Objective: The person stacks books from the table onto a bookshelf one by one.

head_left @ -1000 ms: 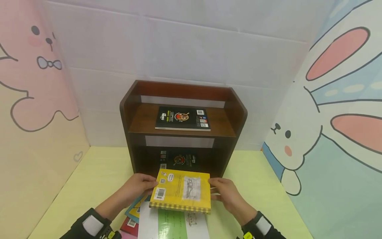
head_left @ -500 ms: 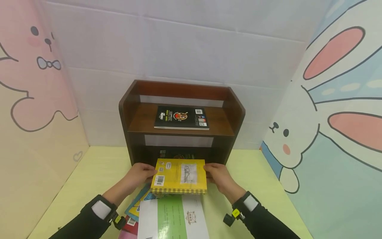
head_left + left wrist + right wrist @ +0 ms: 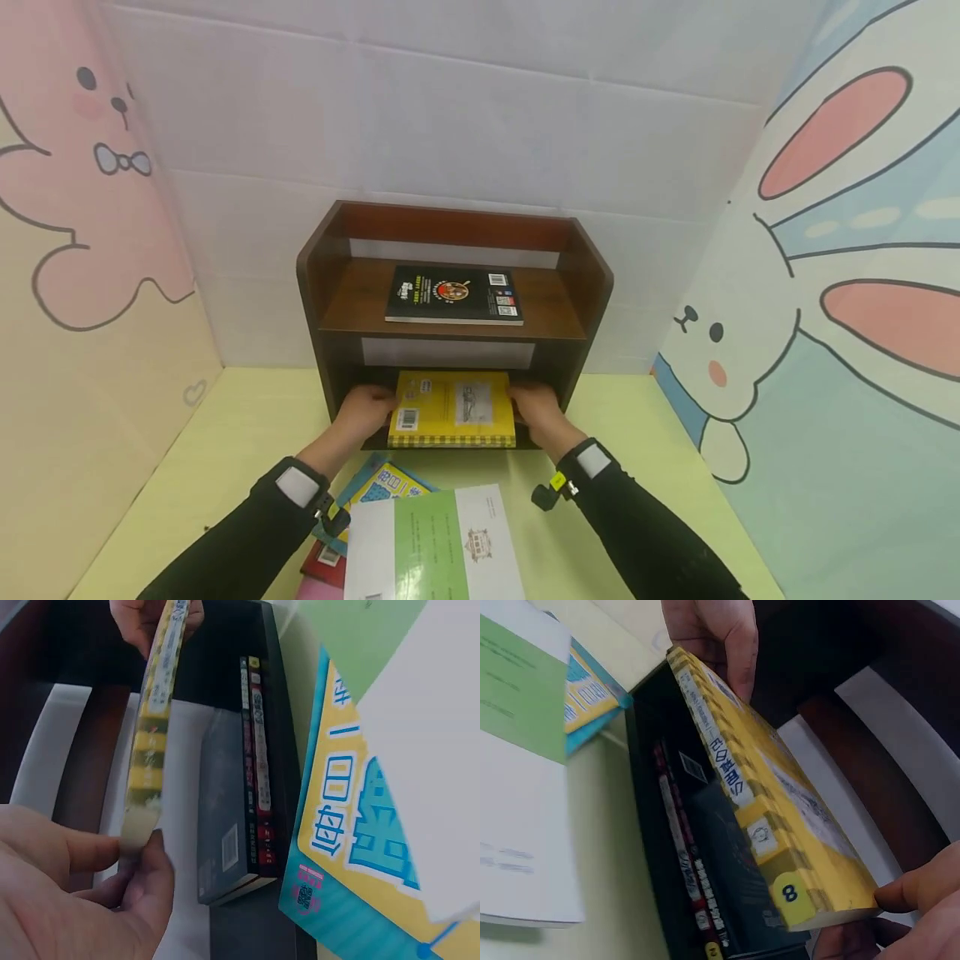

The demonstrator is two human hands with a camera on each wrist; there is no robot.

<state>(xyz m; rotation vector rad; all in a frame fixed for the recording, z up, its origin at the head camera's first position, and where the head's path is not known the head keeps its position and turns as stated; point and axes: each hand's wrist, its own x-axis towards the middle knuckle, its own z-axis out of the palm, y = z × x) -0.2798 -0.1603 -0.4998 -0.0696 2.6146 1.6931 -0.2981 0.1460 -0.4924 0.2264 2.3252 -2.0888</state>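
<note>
A yellow book with a checkered spine is held level at the mouth of the shelf's lower compartment. My left hand pinches its left end, thumb above and fingers below, as the left wrist view shows. At the right end my right hand pinches it the same way. In the right wrist view the book's spine bears a number 8 near its end. Beneath it lie dark books stacked on the compartment floor, apart from the yellow one in the left wrist view.
The dark brown two-tier shelf stands against the white wall. On its upper board lies a black book. In front, a white-and-green book overlaps a blue-and-yellow book and a red one on the yellow table.
Both hands have carried the yellow book forward, away from the body, from above the white-and-green book into the lower compartment's opening. More of the blue-and-yellow book now shows.
</note>
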